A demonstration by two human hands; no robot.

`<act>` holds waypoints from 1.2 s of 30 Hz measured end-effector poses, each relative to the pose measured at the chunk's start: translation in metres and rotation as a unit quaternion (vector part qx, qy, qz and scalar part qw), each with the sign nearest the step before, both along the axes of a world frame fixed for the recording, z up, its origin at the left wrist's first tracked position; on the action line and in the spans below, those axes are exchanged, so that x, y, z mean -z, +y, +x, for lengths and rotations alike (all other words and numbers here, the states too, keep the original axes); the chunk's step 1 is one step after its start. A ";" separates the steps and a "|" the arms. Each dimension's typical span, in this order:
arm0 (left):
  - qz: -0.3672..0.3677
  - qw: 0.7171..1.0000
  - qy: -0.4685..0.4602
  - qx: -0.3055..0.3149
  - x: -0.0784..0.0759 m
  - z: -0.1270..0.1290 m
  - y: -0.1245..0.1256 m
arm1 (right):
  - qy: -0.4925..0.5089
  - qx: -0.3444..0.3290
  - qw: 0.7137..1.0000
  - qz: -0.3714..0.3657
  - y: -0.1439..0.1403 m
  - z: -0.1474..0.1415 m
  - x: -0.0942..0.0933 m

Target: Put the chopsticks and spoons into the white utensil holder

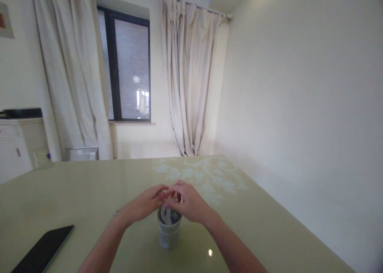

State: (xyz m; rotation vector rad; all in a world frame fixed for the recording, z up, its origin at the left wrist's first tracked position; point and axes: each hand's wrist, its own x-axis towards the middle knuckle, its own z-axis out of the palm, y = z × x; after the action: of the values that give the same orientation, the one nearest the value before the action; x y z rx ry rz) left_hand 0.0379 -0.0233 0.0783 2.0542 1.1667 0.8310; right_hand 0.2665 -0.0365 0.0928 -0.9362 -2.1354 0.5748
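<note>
A small grey-white cylindrical container [169, 236] stands upright on the table in front of me. Its lid [175, 216] has a dark part dotted with several small light holes, beside a paler part. Just over the far side of the lid, my left hand [149, 203] comes in from the left with its fingers bent and drawn together. My right hand [189, 201] meets it there, thumb and fingers curled into a pinch, the thumb close to the lid. Whatever lies between the fingertips is too small and covered to make out.
A black flat object [44, 249] lies on the greenish glossy table [89, 189] at left. Part of a thin small item [115, 212] shows behind my left wrist. A wall [299, 105] runs along the table's right side. Curtains [191, 73] and a window [133, 69] are beyond.
</note>
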 end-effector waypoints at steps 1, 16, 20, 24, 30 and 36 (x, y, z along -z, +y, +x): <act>-0.020 0.999 -0.002 0.030 -0.003 0.004 -0.005 | -0.028 -0.014 0.999 0.011 -0.004 -0.003 -0.001; -0.130 0.990 0.007 0.048 -0.001 0.010 -0.019 | -0.104 0.025 0.989 0.098 -0.020 -0.016 0.006; -0.115 0.991 0.016 0.066 -0.003 0.010 -0.020 | -0.102 0.022 0.992 0.076 -0.022 -0.012 -0.005; -0.055 0.997 0.011 0.057 -0.015 0.012 -0.021 | -0.071 0.043 0.994 0.066 -0.017 0.001 -0.021; 0.058 0.993 -0.077 -0.062 -0.038 0.029 -0.028 | 0.115 0.132 0.982 0.068 -0.015 0.019 -0.043; 0.104 0.988 -0.072 -0.087 -0.037 0.049 -0.030 | 0.272 0.124 0.954 -0.022 -0.010 0.010 -0.038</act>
State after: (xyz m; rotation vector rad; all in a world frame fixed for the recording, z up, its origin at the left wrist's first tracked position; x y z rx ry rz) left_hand 0.0872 -0.0536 0.1155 2.0358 1.2343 1.2094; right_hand 0.2766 -0.0461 0.1304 -0.9246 -1.4954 0.6640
